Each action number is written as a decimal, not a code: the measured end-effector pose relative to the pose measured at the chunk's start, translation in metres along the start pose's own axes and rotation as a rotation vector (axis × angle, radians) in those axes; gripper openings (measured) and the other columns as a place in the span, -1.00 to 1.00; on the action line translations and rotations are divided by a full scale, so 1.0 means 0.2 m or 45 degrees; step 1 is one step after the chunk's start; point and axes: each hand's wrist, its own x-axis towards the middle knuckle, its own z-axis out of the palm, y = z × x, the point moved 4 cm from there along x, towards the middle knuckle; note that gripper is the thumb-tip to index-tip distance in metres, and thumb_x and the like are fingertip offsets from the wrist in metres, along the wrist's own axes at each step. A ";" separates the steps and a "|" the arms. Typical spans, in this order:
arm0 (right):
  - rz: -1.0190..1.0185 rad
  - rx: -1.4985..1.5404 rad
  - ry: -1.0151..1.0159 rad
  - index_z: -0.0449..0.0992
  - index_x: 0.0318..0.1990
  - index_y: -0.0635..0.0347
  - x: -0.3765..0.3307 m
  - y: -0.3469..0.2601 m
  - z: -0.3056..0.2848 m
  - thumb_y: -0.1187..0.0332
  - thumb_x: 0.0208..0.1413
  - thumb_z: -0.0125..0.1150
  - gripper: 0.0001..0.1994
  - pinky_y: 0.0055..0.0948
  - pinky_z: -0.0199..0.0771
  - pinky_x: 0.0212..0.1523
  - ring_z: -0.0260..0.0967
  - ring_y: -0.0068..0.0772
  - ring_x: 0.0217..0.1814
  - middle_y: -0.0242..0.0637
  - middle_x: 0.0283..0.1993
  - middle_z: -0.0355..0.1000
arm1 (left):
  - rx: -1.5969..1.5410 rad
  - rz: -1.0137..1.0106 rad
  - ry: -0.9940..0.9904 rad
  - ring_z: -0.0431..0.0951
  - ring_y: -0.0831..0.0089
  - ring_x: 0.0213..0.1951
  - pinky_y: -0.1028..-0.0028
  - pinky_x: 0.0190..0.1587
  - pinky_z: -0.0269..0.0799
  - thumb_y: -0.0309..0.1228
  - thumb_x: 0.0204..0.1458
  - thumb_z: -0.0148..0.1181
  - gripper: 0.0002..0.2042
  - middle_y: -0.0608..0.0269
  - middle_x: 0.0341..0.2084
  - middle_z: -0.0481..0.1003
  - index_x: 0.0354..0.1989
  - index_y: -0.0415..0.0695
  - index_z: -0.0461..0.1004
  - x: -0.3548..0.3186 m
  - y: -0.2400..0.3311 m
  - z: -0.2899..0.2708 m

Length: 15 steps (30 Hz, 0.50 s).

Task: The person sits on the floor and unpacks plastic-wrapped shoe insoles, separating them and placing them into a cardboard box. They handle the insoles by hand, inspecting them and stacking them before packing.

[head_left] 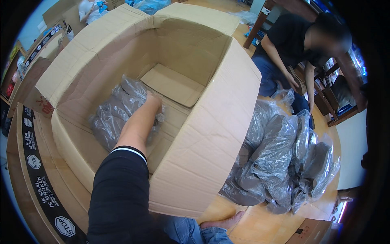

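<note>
A big open cardboard box (203,134) stands tilted in front of me. My left hand (153,101) reaches down inside it, at the right edge of several grey-brown pieces in clear plastic bags (111,116). Its fingers are mostly hidden beyond the back of the hand; they look curled against one bagged piece. Beside these lies a loose flat cardboard panel (174,84) on the box's bottom. My right hand is out of view. To the right of the box, a heap of similar bagged, sole-shaped pieces (272,150) rests on the wooden floor.
A person (284,44) in a dark shirt crouches at the upper right, holding a brown sole-shaped piece (300,81). Flattened cardboard with black printed tape (34,162) lines the left. A wooden rack (329,97) stands at right, another carton (310,232) at lower right. My bare foot (223,221) is near the box.
</note>
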 end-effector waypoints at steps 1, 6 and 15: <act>-0.008 0.003 -0.018 0.03 0.37 0.12 0.00 0.02 0.00 -0.04 0.28 -0.07 -0.36 -0.18 0.46 0.04 0.41 -0.04 0.07 0.08 0.13 0.33 | 0.045 -0.052 -0.011 0.26 0.20 0.28 -0.06 0.34 -0.15 0.23 -0.12 0.14 -0.25 0.15 0.23 0.31 0.19 -0.02 0.39 -0.01 0.00 0.00; -0.114 -0.019 -0.107 0.02 0.37 0.09 -0.03 0.05 0.00 -0.05 0.29 -0.10 -0.37 -0.18 0.45 0.05 0.40 -0.07 0.08 0.06 0.15 0.31 | 0.117 -0.118 0.014 0.24 0.16 0.29 -0.19 0.31 -0.20 0.18 -0.11 0.18 -0.26 0.18 0.23 0.31 0.22 -0.02 0.35 -0.01 0.03 0.02; 0.049 -0.098 -0.028 0.15 0.30 0.10 -0.09 -0.07 0.08 -0.09 0.28 -0.17 -0.41 -0.25 0.50 -0.08 0.44 -0.23 -0.05 -0.08 0.06 0.38 | 0.067 -0.131 0.035 0.36 0.17 0.20 -0.12 0.14 0.24 -0.08 0.00 0.19 -0.45 0.17 0.19 0.35 0.16 -0.08 0.40 0.06 0.08 0.01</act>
